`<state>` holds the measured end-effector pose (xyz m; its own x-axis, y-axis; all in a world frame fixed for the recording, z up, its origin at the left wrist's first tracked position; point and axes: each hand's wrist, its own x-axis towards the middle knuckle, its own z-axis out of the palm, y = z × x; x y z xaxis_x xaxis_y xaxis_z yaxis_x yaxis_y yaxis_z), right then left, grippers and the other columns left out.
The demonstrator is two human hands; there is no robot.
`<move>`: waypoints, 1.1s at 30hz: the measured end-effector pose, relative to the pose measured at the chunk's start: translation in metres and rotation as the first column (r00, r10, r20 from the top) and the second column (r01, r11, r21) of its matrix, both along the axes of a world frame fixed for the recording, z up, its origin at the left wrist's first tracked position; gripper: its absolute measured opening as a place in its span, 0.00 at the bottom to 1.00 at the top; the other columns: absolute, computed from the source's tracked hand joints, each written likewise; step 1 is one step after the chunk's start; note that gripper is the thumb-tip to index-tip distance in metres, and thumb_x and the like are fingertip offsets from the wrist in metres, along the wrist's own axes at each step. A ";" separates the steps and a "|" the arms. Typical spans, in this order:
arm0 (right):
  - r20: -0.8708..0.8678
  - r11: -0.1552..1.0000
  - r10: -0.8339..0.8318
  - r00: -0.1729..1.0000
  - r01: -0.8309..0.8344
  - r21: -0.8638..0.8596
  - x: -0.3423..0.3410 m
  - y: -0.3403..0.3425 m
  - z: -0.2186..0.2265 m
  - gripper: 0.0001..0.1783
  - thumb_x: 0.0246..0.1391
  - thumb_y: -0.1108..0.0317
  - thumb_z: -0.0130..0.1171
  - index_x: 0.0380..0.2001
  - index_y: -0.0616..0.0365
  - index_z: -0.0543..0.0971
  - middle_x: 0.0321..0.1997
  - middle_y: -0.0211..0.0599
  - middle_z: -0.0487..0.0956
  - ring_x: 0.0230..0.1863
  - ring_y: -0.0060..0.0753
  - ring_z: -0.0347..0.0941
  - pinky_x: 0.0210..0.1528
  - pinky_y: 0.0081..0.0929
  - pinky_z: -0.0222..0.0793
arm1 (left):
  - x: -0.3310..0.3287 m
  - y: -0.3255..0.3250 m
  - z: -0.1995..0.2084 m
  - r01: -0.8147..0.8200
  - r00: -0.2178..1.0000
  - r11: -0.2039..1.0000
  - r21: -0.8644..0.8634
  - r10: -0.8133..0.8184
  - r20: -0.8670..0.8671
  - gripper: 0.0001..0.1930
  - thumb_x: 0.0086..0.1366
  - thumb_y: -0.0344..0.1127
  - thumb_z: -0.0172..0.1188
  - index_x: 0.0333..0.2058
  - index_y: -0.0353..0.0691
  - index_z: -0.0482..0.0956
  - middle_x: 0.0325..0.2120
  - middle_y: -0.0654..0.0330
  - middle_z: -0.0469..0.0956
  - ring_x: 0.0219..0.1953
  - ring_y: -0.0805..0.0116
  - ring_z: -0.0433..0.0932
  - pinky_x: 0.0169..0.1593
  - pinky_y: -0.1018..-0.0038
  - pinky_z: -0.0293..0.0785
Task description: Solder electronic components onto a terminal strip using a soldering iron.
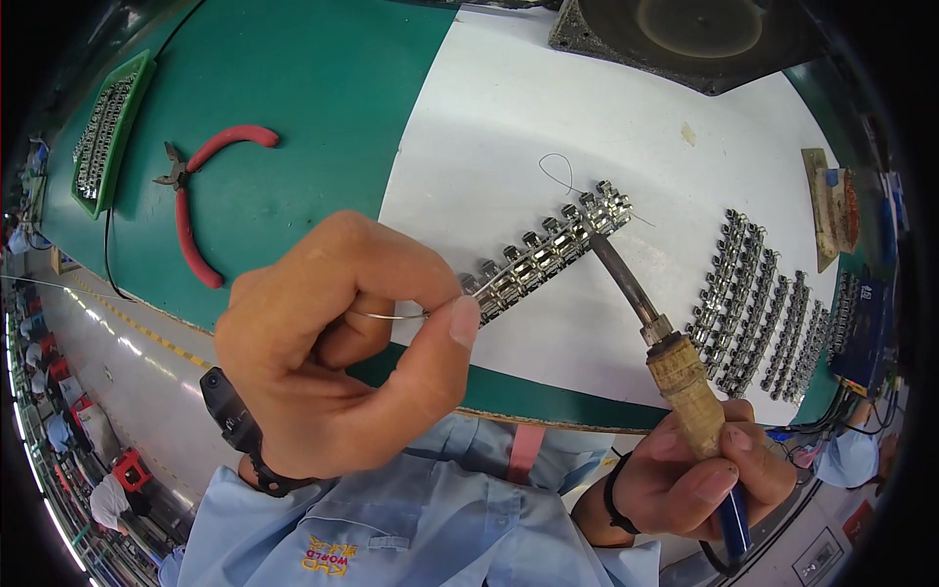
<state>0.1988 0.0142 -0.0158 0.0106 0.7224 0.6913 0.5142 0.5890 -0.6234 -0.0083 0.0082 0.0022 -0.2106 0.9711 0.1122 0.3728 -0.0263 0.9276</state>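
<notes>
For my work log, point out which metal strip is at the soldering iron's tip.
The lone metal strip between the left hand and soldering iron; the other strips lie grouped at right or in the green tray.

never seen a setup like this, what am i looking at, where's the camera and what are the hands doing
There's no robot here: it's one picture from a wide fisheye camera on a person's head, looking down, so straight edges bend. The left hand pinches a thin silvery wire. The right hand holds a soldering iron by its handle, its tip at a row of small metal parts on a white sheet. More metal rows lie to the right. On the green tabletop at left are red-handled pliers and a green tray filled with similar parts.
</notes>
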 end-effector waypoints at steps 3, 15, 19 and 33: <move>-0.019 1.000 0.010 1.000 -0.010 -0.012 -0.003 -0.001 -0.001 0.15 0.61 0.62 0.48 0.37 0.66 0.68 0.12 0.31 0.63 0.10 0.21 0.60 0.26 0.21 0.64 | -0.001 0.001 -0.001 0.013 1.000 1.000 0.016 -0.013 -0.003 0.06 0.53 0.25 0.61 0.25 0.36 0.71 0.15 0.70 0.66 0.16 0.88 0.50 0.21 0.84 0.44; -0.047 0.996 0.086 0.995 -0.087 -0.033 -0.003 0.002 0.002 0.14 0.59 0.64 0.50 0.36 0.67 0.68 0.15 0.35 0.66 0.11 0.25 0.63 0.18 0.20 0.63 | 0.001 0.001 -0.002 0.033 0.997 0.999 -0.014 -0.034 -0.066 0.05 0.53 0.24 0.60 0.25 0.35 0.72 0.15 0.71 0.65 0.16 0.87 0.51 0.21 0.83 0.44; -0.055 0.997 0.061 0.997 -0.064 -0.046 -0.004 0.000 0.000 0.14 0.59 0.63 0.49 0.35 0.67 0.68 0.13 0.34 0.64 0.11 0.25 0.63 0.19 0.20 0.62 | 0.000 -0.001 -0.001 -0.013 0.999 0.999 0.037 0.014 -0.030 0.05 0.54 0.24 0.60 0.25 0.35 0.71 0.14 0.72 0.63 0.16 0.86 0.51 0.22 0.83 0.45; -0.322 0.992 0.037 0.946 -0.075 -0.105 0.007 0.003 0.006 0.14 0.56 0.64 0.48 0.34 0.66 0.66 0.29 0.36 0.66 0.32 0.26 0.64 0.45 0.29 0.61 | 0.000 0.000 -0.001 0.017 0.999 0.999 0.035 -0.016 -0.052 0.06 0.52 0.25 0.62 0.24 0.36 0.72 0.15 0.70 0.67 0.16 0.86 0.51 0.21 0.82 0.44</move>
<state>0.2055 0.0170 -0.0097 0.1741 0.8023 0.5710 0.2456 0.5262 -0.8141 -0.0081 0.0084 0.0013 -0.1875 0.9696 0.1573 0.4197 -0.0657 0.9053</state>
